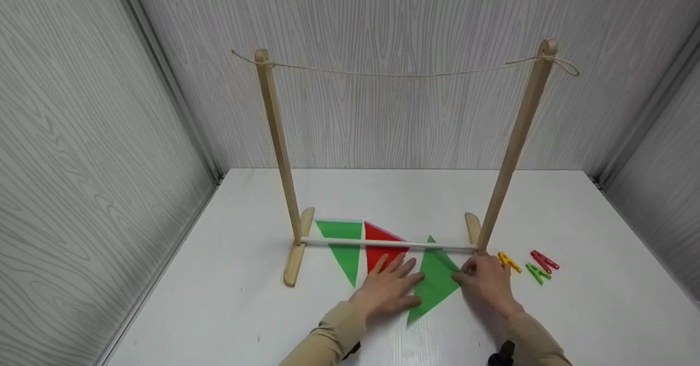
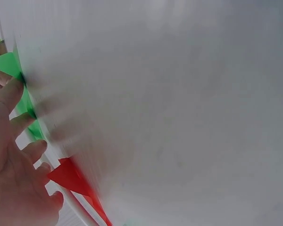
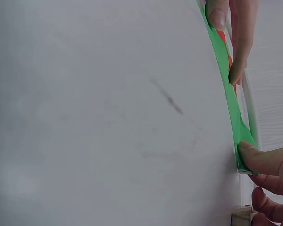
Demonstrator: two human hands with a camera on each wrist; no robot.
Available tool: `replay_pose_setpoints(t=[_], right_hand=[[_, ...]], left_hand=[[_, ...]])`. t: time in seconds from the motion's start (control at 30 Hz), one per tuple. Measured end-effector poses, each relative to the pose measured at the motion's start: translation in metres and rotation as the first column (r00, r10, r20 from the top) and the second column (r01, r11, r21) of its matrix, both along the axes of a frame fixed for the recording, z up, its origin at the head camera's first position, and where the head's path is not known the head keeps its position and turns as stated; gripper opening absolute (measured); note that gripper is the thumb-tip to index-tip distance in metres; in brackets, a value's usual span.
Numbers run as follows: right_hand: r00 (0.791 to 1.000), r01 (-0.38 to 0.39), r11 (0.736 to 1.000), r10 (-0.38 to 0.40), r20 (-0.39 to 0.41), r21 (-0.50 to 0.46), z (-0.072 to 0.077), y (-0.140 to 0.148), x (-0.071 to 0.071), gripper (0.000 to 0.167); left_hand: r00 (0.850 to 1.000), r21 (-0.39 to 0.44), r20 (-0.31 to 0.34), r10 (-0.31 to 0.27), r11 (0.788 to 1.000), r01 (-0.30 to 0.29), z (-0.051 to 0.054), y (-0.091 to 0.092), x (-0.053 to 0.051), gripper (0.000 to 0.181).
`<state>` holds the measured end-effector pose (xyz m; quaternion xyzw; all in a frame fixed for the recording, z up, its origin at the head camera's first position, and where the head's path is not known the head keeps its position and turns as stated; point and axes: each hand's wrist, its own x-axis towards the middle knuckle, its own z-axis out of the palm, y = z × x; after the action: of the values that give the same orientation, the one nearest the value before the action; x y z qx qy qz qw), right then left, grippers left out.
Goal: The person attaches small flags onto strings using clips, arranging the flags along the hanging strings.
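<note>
A green triangular paper flag [image 1: 436, 284] lies on the table between the two hands. Fingers spread, my left hand [image 1: 385, 288] rests with its thumb and index finger on the flag's left side. My right hand [image 1: 488, 281] pinches the flag's right corner between thumb and fingers; the right wrist view shows this pinch on the green flag [image 3: 232, 106] closely. Under the left hand's other fingertips is a red triangular flag [image 1: 375, 254], partly covered. Further left lies a second green flag [image 1: 344, 254]. In the left wrist view, a corner of the red flag [image 2: 70, 176] lifts off the table.
A wooden stand has a left post [image 1: 280, 152], a right post [image 1: 517, 136] and a white crossbar [image 1: 333, 240] passing over the flags. String [image 1: 383, 74] hangs between the post tops. Yellow [image 1: 509, 261], red [image 1: 544, 260] and green [image 1: 538, 273] clothespins lie right of the right hand.
</note>
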<state>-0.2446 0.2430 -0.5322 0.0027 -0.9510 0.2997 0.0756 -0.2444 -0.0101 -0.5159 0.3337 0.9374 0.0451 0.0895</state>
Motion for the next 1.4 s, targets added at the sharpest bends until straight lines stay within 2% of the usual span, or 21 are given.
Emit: replay_pose_setpoints(t=[0.23, 0.53, 0.8, 1.07, 1.27, 1.4], right_hand=[[0.999, -0.006, 1.000, 0.007, -0.032, 0.019, 0.000, 0.000, 0.000, 0.017], [0.999, -0.006, 1.000, 0.007, -0.032, 0.005, 0.000, 0.000, 0.000, 0.016], [0.999, -0.038, 0.998, 0.039, 0.037, -0.044, 0.003, 0.002, 0.003, 0.013], [0.994, -0.087, 0.987, 0.094, 0.050, -0.138, 0.012, 0.006, 0.008, 0.013], [0.983, -0.097, 0.959, 0.133, 0.123, -0.266, 0.017, 0.013, 0.009, 0.011], [0.977, -0.076, 0.944, 0.135, 0.167, -0.321, 0.018, 0.015, 0.008, 0.015]], left_hand=[[1.000, -0.027, -0.030, 0.001, 1.000, -0.002, 0.000, 0.001, 0.000, 0.059], [1.000, -0.024, -0.017, -0.006, 1.000, 0.006, 0.000, 0.001, 0.001, 0.060], [1.000, 0.046, 0.025, -0.007, 0.999, 0.006, 0.004, -0.001, -0.001, 0.063], [1.000, 0.076, 0.003, 0.014, 0.997, -0.015, 0.006, 0.000, -0.007, 0.064], [0.996, 0.161, 0.069, 0.053, 0.985, -0.063, 0.005, 0.001, -0.010, 0.064], [0.986, 0.251, 0.146, 0.074, 0.962, -0.109, 0.007, 0.000, -0.011, 0.067]])
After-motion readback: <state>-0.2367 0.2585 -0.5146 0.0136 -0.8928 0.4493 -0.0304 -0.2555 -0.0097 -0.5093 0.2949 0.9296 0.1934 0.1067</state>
